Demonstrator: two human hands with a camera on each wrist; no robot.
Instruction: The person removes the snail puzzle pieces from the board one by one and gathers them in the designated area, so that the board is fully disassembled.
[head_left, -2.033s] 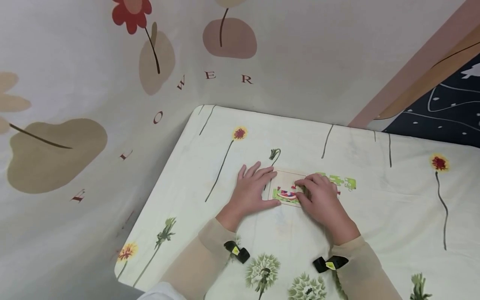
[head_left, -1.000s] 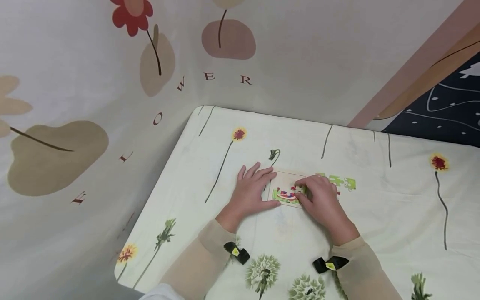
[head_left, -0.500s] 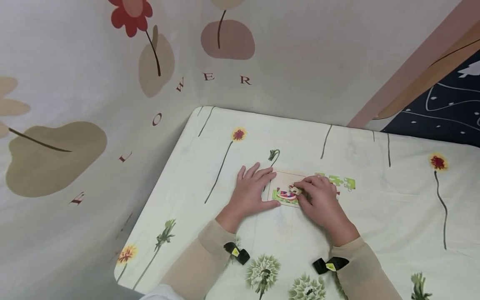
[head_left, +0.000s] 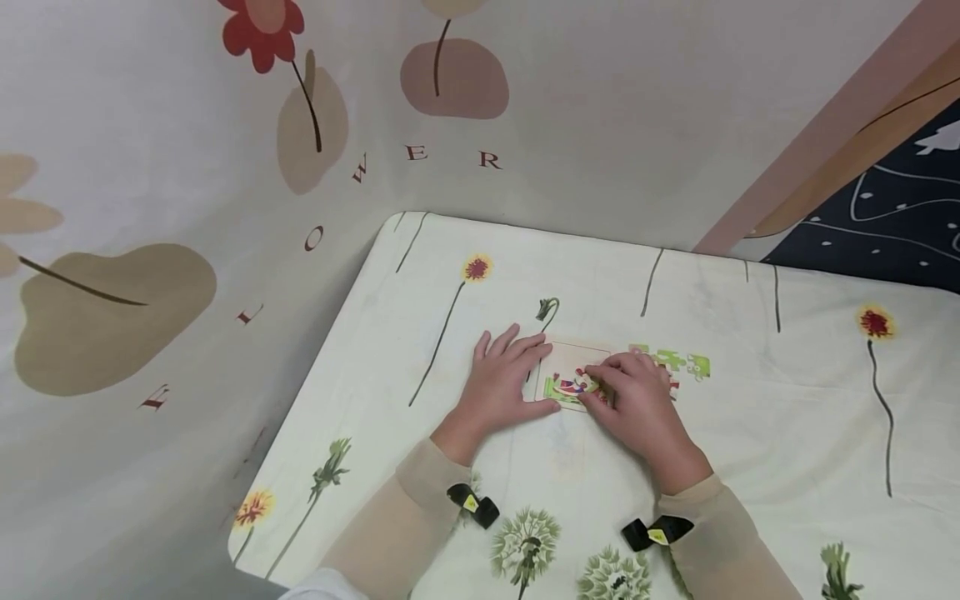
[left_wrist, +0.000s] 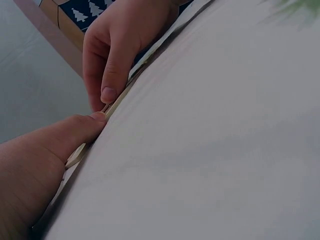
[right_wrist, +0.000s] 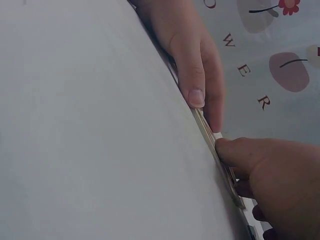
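A small wooden jigsaw puzzle board [head_left: 572, 357] lies on the flowered cloth, its upper part bare wood. Along its lower left sit joined pieces with a red, purple and green picture [head_left: 567, 388]. My left hand [head_left: 498, 380] rests spread at the board's left side, fingertips on the upper corner and thumb at the lower edge. Over the board's right part, my right hand [head_left: 639, 406] pinches a puzzle piece [head_left: 588, 383] between thumb and forefinger, beside the joined ones. That hand hides the board's right end. In the left wrist view, the left thumb [left_wrist: 82, 127] lies on the board's edge.
Several loose green puzzle pieces [head_left: 671, 360] lie beyond and right of the right hand, with a red and white piece [head_left: 674, 385] partly behind it. A cloth with printed flowers covers the table [head_left: 795, 433]. A patterned fabric wall [head_left: 600, 125] rises behind.
The right hand has turned the piece from tilted to flatter against the joined pieces, and its thumb has shifted left. The left hand has stayed in place.
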